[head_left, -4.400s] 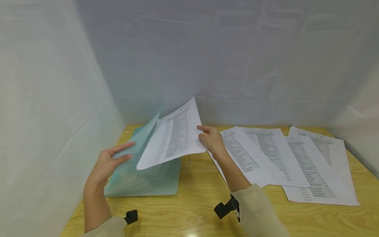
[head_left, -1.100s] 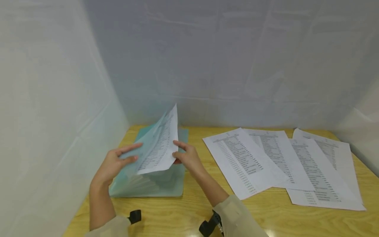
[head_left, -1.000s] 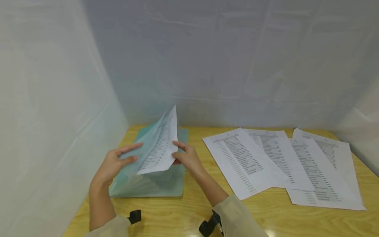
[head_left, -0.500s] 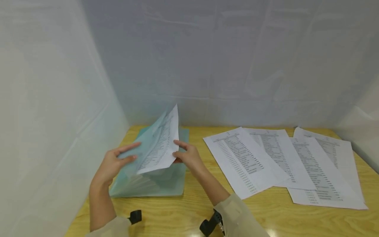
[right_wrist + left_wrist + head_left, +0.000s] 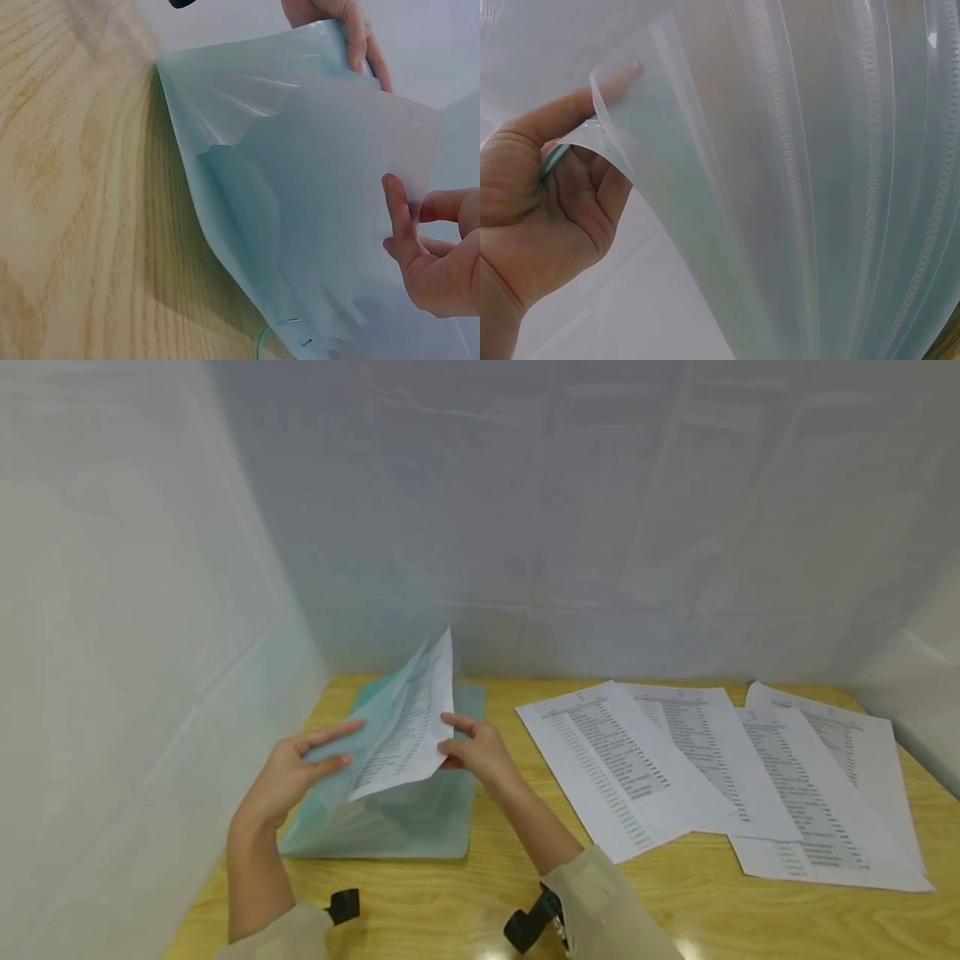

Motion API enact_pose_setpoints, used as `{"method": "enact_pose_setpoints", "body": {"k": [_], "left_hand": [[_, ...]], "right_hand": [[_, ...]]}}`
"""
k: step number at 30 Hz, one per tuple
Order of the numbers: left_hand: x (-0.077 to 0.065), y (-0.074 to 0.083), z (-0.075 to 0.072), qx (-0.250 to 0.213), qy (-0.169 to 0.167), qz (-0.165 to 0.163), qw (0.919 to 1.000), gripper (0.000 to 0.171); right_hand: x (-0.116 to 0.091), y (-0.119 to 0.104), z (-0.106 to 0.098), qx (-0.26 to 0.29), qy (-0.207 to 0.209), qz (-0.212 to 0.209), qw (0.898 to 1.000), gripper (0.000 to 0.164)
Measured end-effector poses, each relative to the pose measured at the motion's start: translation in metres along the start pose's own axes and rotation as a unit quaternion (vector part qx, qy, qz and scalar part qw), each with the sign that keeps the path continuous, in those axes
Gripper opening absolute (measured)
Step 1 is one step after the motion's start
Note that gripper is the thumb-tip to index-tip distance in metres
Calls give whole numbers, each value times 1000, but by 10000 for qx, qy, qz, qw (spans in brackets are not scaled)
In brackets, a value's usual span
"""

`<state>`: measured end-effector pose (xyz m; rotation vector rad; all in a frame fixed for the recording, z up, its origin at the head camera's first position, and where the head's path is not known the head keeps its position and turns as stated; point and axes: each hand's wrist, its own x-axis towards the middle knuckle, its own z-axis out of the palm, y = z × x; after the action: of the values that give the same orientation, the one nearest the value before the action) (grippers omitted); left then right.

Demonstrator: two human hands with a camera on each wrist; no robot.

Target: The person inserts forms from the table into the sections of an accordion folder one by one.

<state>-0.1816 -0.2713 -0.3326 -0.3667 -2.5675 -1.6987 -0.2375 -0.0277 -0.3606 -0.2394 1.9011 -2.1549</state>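
A pale teal translucent expanding file folder (image 5: 431,831) lies at the left of the table with its front flaps lifted. My left hand (image 5: 279,777) grips the raised flap edge; in the left wrist view a fingertip shows through the plastic of the fanned pockets (image 5: 727,165). Between thumb and fingers, my right hand (image 5: 482,750) pinches the right edge of a printed paper sheet (image 5: 429,727). The sheet's left part sits behind the translucent flap. From below, in the right wrist view, the paper (image 5: 409,139) stands tilted within the folder, with my right hand (image 5: 442,259) on its edge.
Several printed sheets (image 5: 611,768) lie fanned and overlapping on the wooden table (image 5: 420,902) to the right. White plastic sheeting (image 5: 487,510) walls the back and sides. A green cord (image 5: 262,341) hangs at the folder's edge. Black camera mounts (image 5: 534,922) stick out at the wrists.
Since the oldest frame, my right hand has moved left with the sheet, bringing it in behind the folder's flap. During the last second both hands have stayed nearly still.
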Motion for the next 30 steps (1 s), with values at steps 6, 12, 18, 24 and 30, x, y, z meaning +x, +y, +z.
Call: {"method": "enact_pose_setpoints", "body": {"k": [6, 12, 18, 24, 30], "left_hand": [[0, -1, 0, -34, -25, 44, 10000, 44], [0, -2, 0, -21, -9, 52, 10000, 45], [0, 0, 1, -5, 16, 64, 10000, 46], [0, 2, 2, 4, 35, 85, 10000, 47], [-1, 0, 0, -145, 25, 117, 9998, 47]], "right_hand": [[2, 5, 7, -105, -3, 37, 9999, 48], [4, 12, 13, -663, 149, 18, 9977, 47], [4, 18, 19, -1059, 233, -84, 9941, 47], [4, 20, 25, -1448, 242, -284, 9888, 48], [1, 23, 29, -1677, 43, -343, 9852, 49]]}}
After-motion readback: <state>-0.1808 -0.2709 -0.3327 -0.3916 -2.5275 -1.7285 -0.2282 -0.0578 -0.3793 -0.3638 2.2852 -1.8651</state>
